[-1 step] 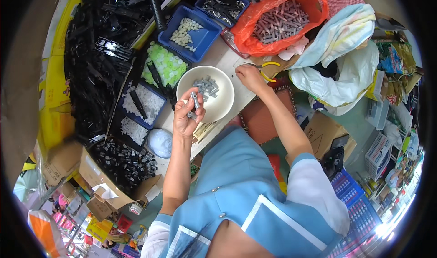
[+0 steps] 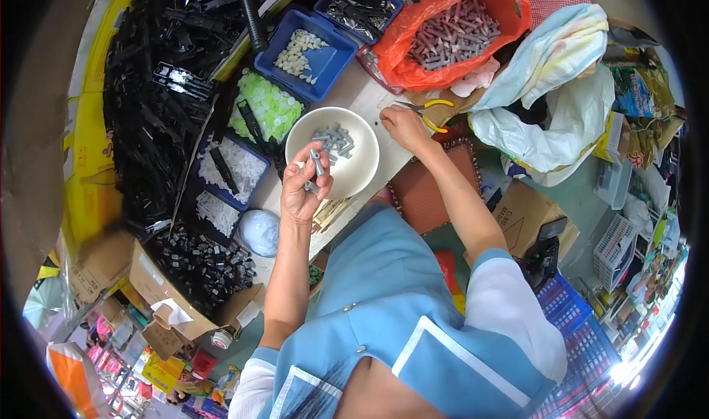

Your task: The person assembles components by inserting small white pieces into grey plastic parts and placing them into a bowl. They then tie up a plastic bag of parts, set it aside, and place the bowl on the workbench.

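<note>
Over the left rim of a white bowl, my left hand is closed on small grey plastic tubes, one of them upright at the fingertips. More grey tube pieces lie inside the bowl. My right hand rests at the table's edge to the right of the bowl, fingers curled downward. Whatever those fingers pinch or touch is hidden. Just beyond it lie pliers with yellow-and-black handles, their jaws toward my hand.
Behind the bowl sit blue trays of small cream parts, pale green discs and white pieces. A red plastic bag of greyish-pink tubes stands at the back. Black plastic parts heap at left; a cardboard box stands near left.
</note>
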